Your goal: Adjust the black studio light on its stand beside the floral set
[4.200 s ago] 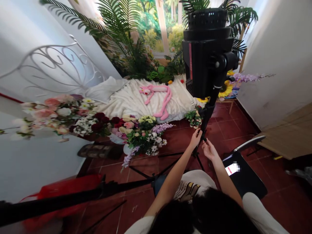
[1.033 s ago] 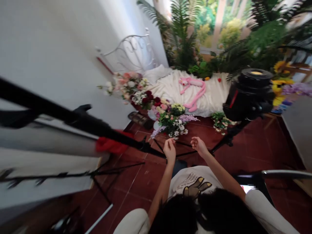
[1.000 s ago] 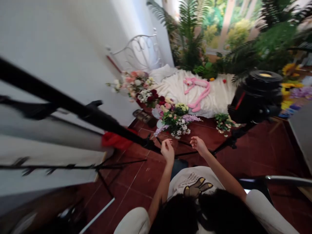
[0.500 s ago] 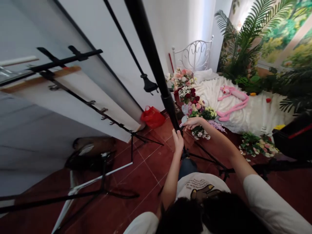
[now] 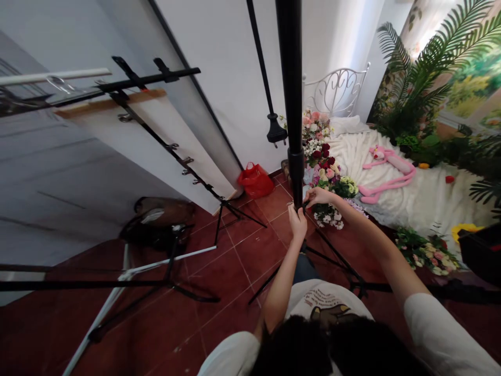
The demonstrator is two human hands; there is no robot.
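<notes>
A black light stand (image 5: pixel 294 104) rises in front of me, its thick pole nearly upright and its legs spread on the floor below. Low on that pole, my left hand (image 5: pixel 297 223) is closed around the shaft. My right hand (image 5: pixel 318 197) comes in from the other side, its fingers pinched on a small dark part at the pole's side that looks like a knob, mostly hidden by the fingers. Left of the pole hangs a black cord with a two-pin plug (image 5: pixel 276 130), touched by neither hand.
Backdrop boards clipped to a black stand (image 5: pixel 164 137) stand at left, above white and black tripod legs (image 5: pixel 168 265). A red bag (image 5: pixel 256 180) lies by the wall. On the right are artificial flowers (image 5: pixel 326 172), a white-draped bed (image 5: pixel 352 146), a pink plush toy (image 5: pixel 395 162) and palm leaves (image 5: pixel 434 68).
The view has swung left, so the scene sits farther right and the pole looks more upright. My right hand's fingers have closed in on the pole's side; my left hand stays on the shaft.
</notes>
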